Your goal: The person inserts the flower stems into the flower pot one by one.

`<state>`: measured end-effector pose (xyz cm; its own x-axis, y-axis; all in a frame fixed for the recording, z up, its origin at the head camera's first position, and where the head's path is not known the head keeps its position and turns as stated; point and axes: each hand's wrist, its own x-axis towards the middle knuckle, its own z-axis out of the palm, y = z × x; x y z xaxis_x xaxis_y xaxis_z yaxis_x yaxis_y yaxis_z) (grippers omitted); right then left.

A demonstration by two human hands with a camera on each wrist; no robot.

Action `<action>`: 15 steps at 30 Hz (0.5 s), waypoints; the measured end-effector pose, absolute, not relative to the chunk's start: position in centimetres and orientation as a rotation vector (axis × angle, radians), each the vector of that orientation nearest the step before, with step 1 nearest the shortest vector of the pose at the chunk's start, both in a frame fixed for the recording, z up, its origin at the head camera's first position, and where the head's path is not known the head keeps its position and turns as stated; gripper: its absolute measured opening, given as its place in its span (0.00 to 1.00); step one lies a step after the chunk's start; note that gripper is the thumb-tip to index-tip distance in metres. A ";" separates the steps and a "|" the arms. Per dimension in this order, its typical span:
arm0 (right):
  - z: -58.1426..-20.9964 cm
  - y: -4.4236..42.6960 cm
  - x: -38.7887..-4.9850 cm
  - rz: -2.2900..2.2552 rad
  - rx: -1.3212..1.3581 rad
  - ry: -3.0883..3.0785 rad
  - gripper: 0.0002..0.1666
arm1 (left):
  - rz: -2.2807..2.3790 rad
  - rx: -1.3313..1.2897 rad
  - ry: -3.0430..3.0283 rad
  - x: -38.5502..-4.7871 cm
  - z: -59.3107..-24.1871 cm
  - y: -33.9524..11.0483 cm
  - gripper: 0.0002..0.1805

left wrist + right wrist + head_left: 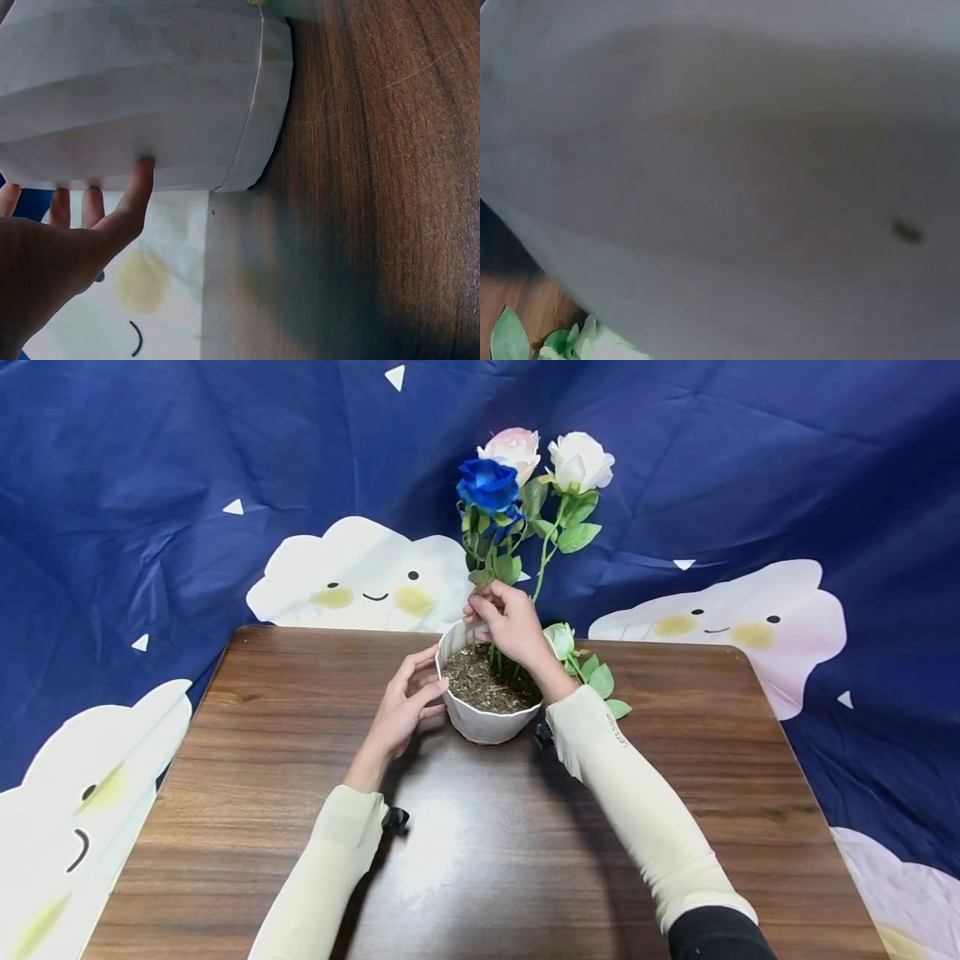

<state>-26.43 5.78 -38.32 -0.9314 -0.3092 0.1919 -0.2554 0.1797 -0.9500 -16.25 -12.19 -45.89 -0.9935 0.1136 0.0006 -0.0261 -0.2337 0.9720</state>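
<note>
A white faceted flower pot (487, 727) holds dark soil (476, 681) with upright roses in it. The blue rose (487, 485) leans in front of a pale pink rose (517, 447); a white rose (581, 462) stands to their right. My right hand (516, 625) reaches over the pot and pinches the blue rose's stem just below its leaves. With fairly straight fingers, my left hand (403, 703) touches the pot's left side; its fingertips (140, 169) meet the wall in the left wrist view. The pot wall (720, 195) fills most of the right wrist view, hiding my right hand there.
Behind the pot's right side, a pale green-white rose (561, 639) lies on the wooden table (300, 760), its leaves (600, 677) spread rightward. A dark blue cloth (187, 460) with cloud faces hangs behind the table.
</note>
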 end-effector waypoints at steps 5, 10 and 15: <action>-38.9 5.4 -26.2 -1.775 -0.614 2.490 0.10 | 2.396 0.102 1.877 -16.2 -45.9 -12.1 0.32; -39.2 5.1 -26.1 -1.669 -0.647 2.600 0.10 | 2.401 0.111 1.873 -16.2 -45.9 -12.1 0.32; -39.4 5.0 -26.1 -1.630 -0.677 2.620 0.10 | 2.405 0.124 1.873 -16.2 -46.1 -12.2 0.32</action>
